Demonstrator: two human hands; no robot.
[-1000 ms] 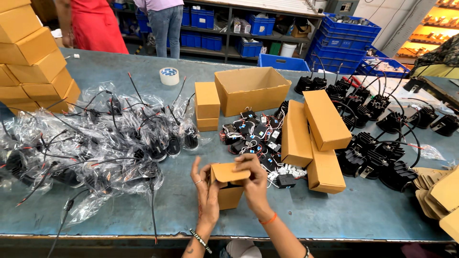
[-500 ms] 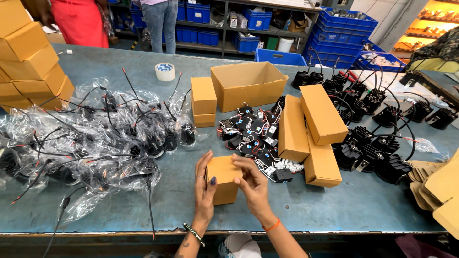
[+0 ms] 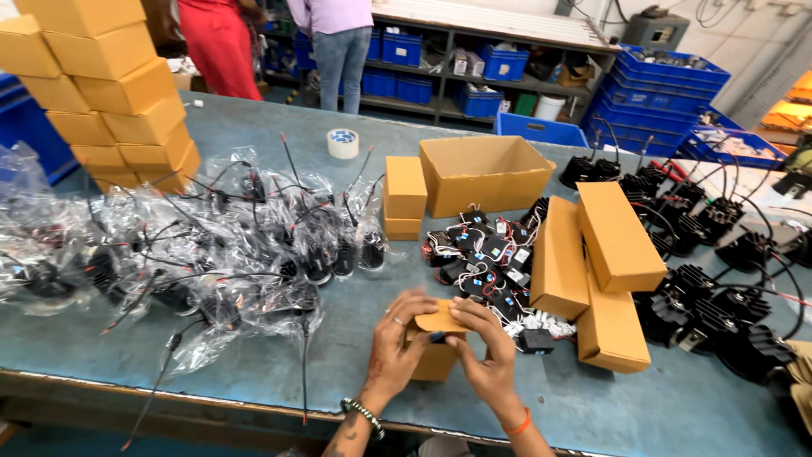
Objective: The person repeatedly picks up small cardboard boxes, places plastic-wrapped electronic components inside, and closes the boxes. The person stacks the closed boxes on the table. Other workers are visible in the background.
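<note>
A small brown cardboard box (image 3: 436, 360) stands on the blue-grey table (image 3: 338, 347) near its front edge. My left hand (image 3: 396, 343) grips its left side and top flap. My right hand (image 3: 485, 349) presses on the flap from the right. Just behind the box lies a pile of small black modules with red and white wires (image 3: 482, 254). To the left spreads a heap of black lamps in clear plastic bags (image 3: 194, 245).
Closed brown boxes (image 3: 592, 271) lie to the right, an open carton (image 3: 482, 173) and a small stack (image 3: 405, 196) behind. Black finned lamps (image 3: 719, 279) fill the right side. Stacked boxes (image 3: 110, 93) at far left, tape roll (image 3: 342, 143), blue crates (image 3: 651, 93), two people standing (image 3: 279, 42).
Both hands have kept working the top flap of the small box, which has been folded down over the opening. The view has shifted slightly.
</note>
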